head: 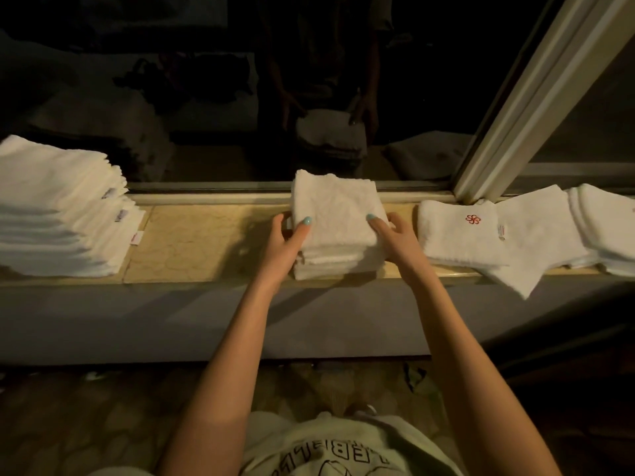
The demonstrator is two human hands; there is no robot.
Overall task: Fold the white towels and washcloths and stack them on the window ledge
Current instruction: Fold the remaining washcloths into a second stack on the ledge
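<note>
1. Washcloth stack (335,225): resting midway along the window ledge (192,245), squared up, towards the back.
2. Clasped from both sides: left hand (287,240) curled round the left edge, right hand (395,237) round the right edge, thumbs on the top cloth, fingers (279,224) wrapped down the flank (tips hidden behind the terry).
3. Probably light, soft and squashy, with no stiffness to speak of. Prone to sag or fan out if lifted by the top layer alone.
4. Best taken low, under the bottom cloth, thumbs pinning the top, with a gentle inward squeeze to keep the layers aligned.
5. Neither slippery nor fragile. Main risk judged to be a skewed or toppled stack.
6. Well apart to the left: tall pile of folded towels (58,207). Just beside on the right: flatter towels, one with a red flower mark (460,231), some overhanging the front lip.
</note>
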